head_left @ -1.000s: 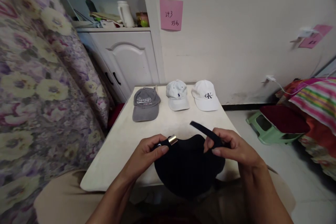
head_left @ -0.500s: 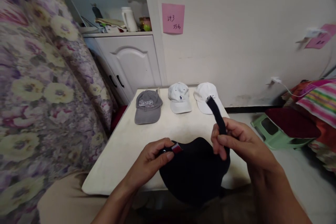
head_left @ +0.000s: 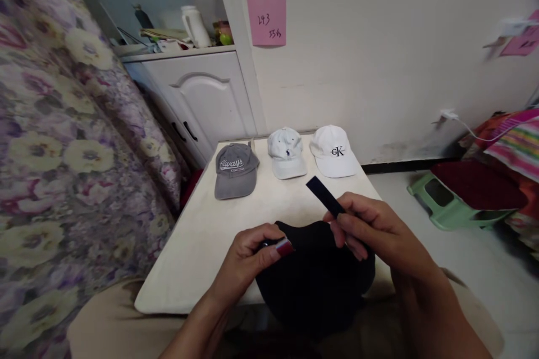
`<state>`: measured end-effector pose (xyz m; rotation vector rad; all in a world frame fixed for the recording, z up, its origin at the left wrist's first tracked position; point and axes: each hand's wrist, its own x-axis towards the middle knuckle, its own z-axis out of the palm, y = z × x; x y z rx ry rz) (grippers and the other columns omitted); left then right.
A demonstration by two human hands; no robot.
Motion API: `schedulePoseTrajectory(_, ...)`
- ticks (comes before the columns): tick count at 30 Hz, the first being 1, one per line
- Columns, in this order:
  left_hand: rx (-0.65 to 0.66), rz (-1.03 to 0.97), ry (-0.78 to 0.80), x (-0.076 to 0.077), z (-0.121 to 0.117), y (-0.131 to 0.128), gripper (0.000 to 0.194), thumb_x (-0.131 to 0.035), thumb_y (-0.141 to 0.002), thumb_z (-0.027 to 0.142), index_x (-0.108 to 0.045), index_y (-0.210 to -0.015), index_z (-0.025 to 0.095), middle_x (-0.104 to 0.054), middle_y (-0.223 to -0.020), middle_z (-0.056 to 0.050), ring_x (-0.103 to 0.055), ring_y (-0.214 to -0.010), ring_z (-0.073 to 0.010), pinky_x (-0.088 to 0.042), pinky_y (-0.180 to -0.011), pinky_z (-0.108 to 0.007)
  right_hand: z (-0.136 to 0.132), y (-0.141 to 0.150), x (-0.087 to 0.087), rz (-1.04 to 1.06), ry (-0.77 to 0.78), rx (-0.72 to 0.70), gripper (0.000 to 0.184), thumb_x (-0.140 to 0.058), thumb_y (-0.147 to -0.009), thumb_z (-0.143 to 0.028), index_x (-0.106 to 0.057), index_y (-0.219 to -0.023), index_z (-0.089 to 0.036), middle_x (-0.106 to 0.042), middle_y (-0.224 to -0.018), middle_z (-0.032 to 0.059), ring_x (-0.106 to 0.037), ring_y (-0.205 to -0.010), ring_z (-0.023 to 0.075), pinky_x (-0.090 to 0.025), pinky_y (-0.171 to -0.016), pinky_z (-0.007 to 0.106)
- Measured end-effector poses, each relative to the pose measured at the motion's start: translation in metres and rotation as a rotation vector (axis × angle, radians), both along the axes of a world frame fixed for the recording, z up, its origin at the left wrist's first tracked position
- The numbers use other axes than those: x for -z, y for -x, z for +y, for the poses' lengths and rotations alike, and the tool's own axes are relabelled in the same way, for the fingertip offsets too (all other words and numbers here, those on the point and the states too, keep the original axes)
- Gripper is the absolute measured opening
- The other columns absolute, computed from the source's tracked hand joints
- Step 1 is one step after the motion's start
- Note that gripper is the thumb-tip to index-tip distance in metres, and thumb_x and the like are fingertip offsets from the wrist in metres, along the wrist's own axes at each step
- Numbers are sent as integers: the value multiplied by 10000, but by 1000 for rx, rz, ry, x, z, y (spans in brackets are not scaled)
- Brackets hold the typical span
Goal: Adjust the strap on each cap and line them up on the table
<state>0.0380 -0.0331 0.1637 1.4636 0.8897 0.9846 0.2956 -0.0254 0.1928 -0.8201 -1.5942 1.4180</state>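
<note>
A black cap (head_left: 314,280) is held over the table's near edge, between both hands. My left hand (head_left: 252,252) pinches its left side at a shiny metal buckle (head_left: 284,246) with a reddish face. The cap's dark strap (head_left: 323,195) is pinched between the thumb and fingers of my right hand (head_left: 370,227). Its loose end points up and left, apart from the buckle. Beyond the hands stand a grey cap (head_left: 236,171), a pale cap with a small dark emblem (head_left: 287,152) and a white cap (head_left: 333,151) with dark letters, in a row.
The cream table (head_left: 202,247) abuts the wall. A white cabinet (head_left: 206,95) with a jug (head_left: 196,26) on top stands at the back left. Floral curtain (head_left: 84,179) hangs on the left. To the right, a green stool (head_left: 442,205) has a dark red cover.
My right hand has moved slightly left and down, and the strap's end has swung left toward the buckle, uncovering the white cap's letters. The buckle has tilted a little. The view has shifted slightly.
</note>
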Motion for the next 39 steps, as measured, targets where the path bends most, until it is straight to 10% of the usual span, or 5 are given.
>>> schedulePoseTrajectory(13, -47, 208, -276, -16, -18, 8, 125, -559, -960, 223, -682, -974, 237, -632, -860, 7, -549, -786, -121, -395, -706, -224, -22, -11, 0, 223, 8, 98, 141, -566, -970, -325, -652, -1005, -219, -682, -787, 15, -443, -430, 40, -314, -415, 199)
schedulePoseTrajectory(22, -17, 27, -171, -1, -11, 5, 112, -641, -914, 304, -696, -899, 207, -632, -814, -10, -553, -750, -135, -408, -698, -242, -23, -1, -2, -21, -218, 217, 185, -559, -974, -330, -708, -942, -223, -506, -485, -54, -461, -461, 87, -336, -465, 219)
schedulePoseTrajectory(39, 15, -46, -120, 5, -7, 2, 157, -742, -824, 333, -757, -818, 176, -680, -691, -35, -572, -645, -150, -426, -644, -257, -20, 25, -8, -140, -285, 72, 150, -633, -899, -257, -689, -773, -198, -625, -643, -28, -521, -561, 96, -388, -541, 228)
